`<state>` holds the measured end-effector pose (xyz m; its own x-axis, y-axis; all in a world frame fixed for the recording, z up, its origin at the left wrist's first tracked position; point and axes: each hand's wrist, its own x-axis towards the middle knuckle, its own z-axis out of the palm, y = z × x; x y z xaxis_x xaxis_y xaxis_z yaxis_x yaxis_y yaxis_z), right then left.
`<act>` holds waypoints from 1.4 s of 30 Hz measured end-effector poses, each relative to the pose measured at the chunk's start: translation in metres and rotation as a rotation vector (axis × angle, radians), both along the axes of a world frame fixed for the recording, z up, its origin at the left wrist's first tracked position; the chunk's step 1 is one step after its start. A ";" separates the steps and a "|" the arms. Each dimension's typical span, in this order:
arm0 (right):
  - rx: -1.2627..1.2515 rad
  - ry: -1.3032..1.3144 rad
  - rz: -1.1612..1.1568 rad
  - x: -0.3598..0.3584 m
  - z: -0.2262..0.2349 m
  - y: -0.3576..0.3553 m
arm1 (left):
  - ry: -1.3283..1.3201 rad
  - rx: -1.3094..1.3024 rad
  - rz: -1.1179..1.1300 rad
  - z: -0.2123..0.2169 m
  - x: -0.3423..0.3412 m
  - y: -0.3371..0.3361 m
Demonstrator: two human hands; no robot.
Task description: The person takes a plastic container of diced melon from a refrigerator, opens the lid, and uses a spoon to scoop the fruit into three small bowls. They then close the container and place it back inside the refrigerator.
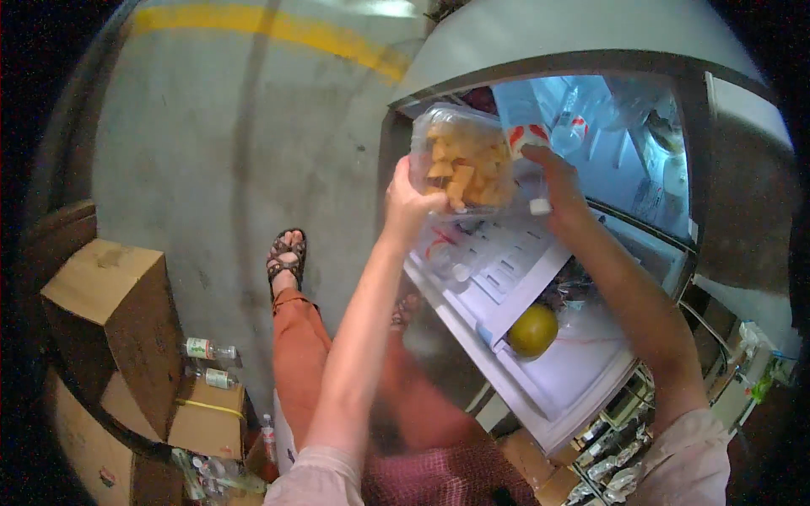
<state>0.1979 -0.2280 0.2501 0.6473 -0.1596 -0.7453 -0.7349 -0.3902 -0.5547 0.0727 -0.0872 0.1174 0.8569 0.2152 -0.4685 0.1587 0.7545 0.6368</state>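
Note:
My left hand (412,201) is closed on the near left edge of a clear plastic box (466,164) full of orange-yellow cut fruit, its lid side facing up. Beside the box, my right hand (558,187) grips a clear plastic bottle (527,137) with a red and white label. The bottle's white cap points down toward me. Both things are held in front of an open, lit fridge (629,181). Below my hands, another clear bottle (445,255) lies on a white slotted tray (498,271). A round yellow-green fruit (533,331) rests nearer to me, next to plastic-wrapped items.
Inside the fridge another bottle (572,126) lies on its side. Cardboard boxes (110,282) stand at the left, with empty-looking bottles (211,348) near them. A rack of foil-like packets (599,464) is low at the right. A yellow line (278,24) crosses the grey floor.

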 end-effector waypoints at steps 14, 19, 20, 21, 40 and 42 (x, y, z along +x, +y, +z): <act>-0.277 -0.072 0.533 -0.074 -0.011 0.012 | 0.173 -0.170 -0.037 -0.021 -0.014 0.038; 0.069 0.072 -0.070 -0.085 0.044 0.021 | 0.133 -0.096 -0.083 -0.028 -0.024 0.057; 0.043 -0.018 -0.110 -0.096 0.058 0.023 | 0.138 -0.091 -0.071 -0.029 -0.028 0.066; -0.012 -0.050 -0.109 -0.110 0.076 0.018 | 0.143 -0.073 -0.100 -0.026 -0.031 0.070; -0.109 -0.551 0.057 0.006 -0.090 -0.036 | 0.291 0.084 -0.126 -0.001 -0.139 0.145; -0.089 -0.274 -0.199 0.095 -0.106 -0.095 | 0.300 0.009 -0.100 -0.002 -0.135 0.120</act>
<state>0.2925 -0.3234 0.1442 0.7711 -0.3591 -0.5258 -0.6299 -0.3102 -0.7120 -0.0619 0.0325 0.1154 0.6975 0.1425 -0.7023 0.4136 0.7202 0.5570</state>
